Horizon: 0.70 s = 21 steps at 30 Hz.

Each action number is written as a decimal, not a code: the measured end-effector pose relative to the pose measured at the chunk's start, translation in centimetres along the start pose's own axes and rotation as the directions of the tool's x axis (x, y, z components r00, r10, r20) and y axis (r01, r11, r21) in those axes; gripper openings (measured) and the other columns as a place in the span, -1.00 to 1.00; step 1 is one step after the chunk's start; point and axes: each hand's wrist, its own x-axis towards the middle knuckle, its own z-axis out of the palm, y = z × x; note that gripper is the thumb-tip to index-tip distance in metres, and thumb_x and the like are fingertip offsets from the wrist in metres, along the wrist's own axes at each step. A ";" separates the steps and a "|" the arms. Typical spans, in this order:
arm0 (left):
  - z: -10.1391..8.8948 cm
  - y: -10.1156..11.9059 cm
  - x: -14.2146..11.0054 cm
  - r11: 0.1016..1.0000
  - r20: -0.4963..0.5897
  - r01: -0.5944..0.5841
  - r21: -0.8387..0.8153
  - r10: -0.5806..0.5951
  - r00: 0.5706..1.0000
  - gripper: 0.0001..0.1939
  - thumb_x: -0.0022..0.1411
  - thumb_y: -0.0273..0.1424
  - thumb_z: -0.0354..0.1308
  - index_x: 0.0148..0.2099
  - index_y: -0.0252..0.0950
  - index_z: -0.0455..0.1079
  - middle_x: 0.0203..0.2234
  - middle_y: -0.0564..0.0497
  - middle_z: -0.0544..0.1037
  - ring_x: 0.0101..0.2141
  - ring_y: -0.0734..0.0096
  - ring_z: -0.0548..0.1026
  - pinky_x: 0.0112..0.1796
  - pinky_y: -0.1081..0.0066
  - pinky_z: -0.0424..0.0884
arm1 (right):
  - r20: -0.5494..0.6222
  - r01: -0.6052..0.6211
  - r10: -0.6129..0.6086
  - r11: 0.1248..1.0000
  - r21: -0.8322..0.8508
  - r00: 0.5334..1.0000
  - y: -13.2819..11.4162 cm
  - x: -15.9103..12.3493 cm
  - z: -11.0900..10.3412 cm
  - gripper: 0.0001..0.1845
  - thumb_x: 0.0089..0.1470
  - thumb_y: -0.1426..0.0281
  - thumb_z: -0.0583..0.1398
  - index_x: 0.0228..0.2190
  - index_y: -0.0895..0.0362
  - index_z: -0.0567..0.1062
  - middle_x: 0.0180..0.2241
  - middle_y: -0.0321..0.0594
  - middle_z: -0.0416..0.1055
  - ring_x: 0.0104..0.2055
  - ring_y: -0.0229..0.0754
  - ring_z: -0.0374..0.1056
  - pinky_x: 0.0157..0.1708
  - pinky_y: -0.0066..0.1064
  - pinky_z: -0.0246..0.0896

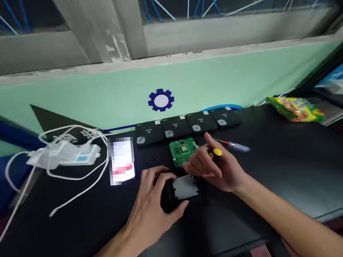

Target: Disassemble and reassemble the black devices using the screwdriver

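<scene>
Left hand (153, 195), lower centre of frame, is spread wide across a small black case (166, 194); thumb at the near edge, fingertips at the far edge, bracing it. Metal plate (185, 187), silver-grey, sits in the case, dark screw spots along its sides. Right hand (214, 164), just right of centre, is curled around a yellow-and-black screwdriver (217, 151); thumb points up, thin shaft partly seen by the plate's right edge. Whether the tip touches a screw, cannot tell.

Green circuit board (181, 151) lies flat just beyond the case, its right part behind the right hand. Four black boxes (175, 127) in a row behind it, near the wall (112, 93). Second screwdriver (237, 146), clear handle and red collar, lies right of the right hand. Phone (122, 160), screen lit and pixelated, left of centre. Power strip (83, 156) and tangled white cables (74, 178) at left. Yellow-green snack packet (296, 110) at upper right of the black worktop (286, 159).
</scene>
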 end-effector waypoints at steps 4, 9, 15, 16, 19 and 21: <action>-0.4 0.1 0.1 0.997 -0.030 -0.069 -0.022 0.069 0.997 -0.60 0.42 -0.36 0.37 0.24 -0.06 0.43 0.21 -0.11 0.39 0.23 -0.05 0.36 0.20 -0.09 0.45 | -0.036 0.045 -0.043 0.997 0.060 0.998 -0.5 0.3 0.3 -0.09 0.60 0.02 -0.11 -0.78 0.11 0.22 -0.72 -0.38 -0.10 -0.59 -0.25 -0.16 -0.39 -0.26 -0.15; -0.3 0.1 0.4 0.979 -0.126 -0.204 -0.022 0.200 0.972 -0.74 0.47 -0.43 0.35 0.13 -0.07 0.53 0.11 -0.08 0.50 0.14 0.03 0.44 0.15 -0.01 0.43 | -0.062 0.050 -0.038 0.979 0.199 0.997 -0.6 0.1 1.1 -0.10 0.56 -0.02 -0.01 -0.77 0.13 0.05 -0.70 -0.38 -0.09 -0.56 -0.28 -0.13 -0.29 -0.33 0.03; 0.1 0.0 0.8 0.955 -0.169 -0.288 -0.068 0.274 0.947 -0.88 0.48 -0.49 0.38 -0.14 -0.16 0.55 -0.22 0.05 0.61 -0.14 0.22 0.53 -0.05 0.14 0.39 | -0.054 0.010 0.005 0.960 0.279 0.999 0.9 0.1 1.6 -0.13 0.53 -0.03 0.03 -0.75 0.13 0.04 -0.67 -0.38 -0.06 -0.52 -0.27 -0.07 -0.21 -0.35 0.15; 0.1 0.0 0.8 0.954 -0.167 -0.293 -0.071 0.278 0.946 -0.88 0.47 -0.48 0.39 -0.15 -0.17 0.55 -0.25 0.07 0.60 -0.16 0.24 0.53 -0.07 0.15 0.38 | -0.055 0.005 0.010 0.963 0.268 0.998 0.9 0.2 1.5 -0.13 0.51 -0.06 0.05 -0.75 0.13 0.06 -0.67 -0.39 -0.06 -0.53 -0.28 -0.07 -0.24 -0.35 0.14; 0.1 -0.3 0.8 0.955 -0.169 -0.287 -0.069 0.272 0.947 -0.90 0.47 -0.47 0.40 -0.12 -0.17 0.57 -0.24 0.05 0.61 -0.15 0.23 0.55 -0.07 0.15 0.39 | -0.104 0.052 -0.036 0.986 0.157 0.994 -0.7 0.5 1.6 -0.23 0.38 -0.13 0.20 -0.68 0.08 0.23 -0.67 -0.46 -0.08 -0.57 -0.29 -0.13 -0.40 -0.37 0.07; 0.0 -0.4 0.8 0.956 -0.185 -0.284 -0.077 0.267 0.946 -0.88 0.48 -0.52 0.38 -0.07 -0.17 0.58 -0.23 0.04 0.62 -0.14 0.22 0.55 -0.07 0.15 0.41 | -0.185 0.179 -0.178 0.984 -0.007 0.967 -3.3 0.3 2.0 -0.45 0.27 -0.01 0.38 -0.56 0.06 0.41 -0.68 -0.54 -0.13 -0.59 -0.30 -0.19 -0.47 -0.38 0.03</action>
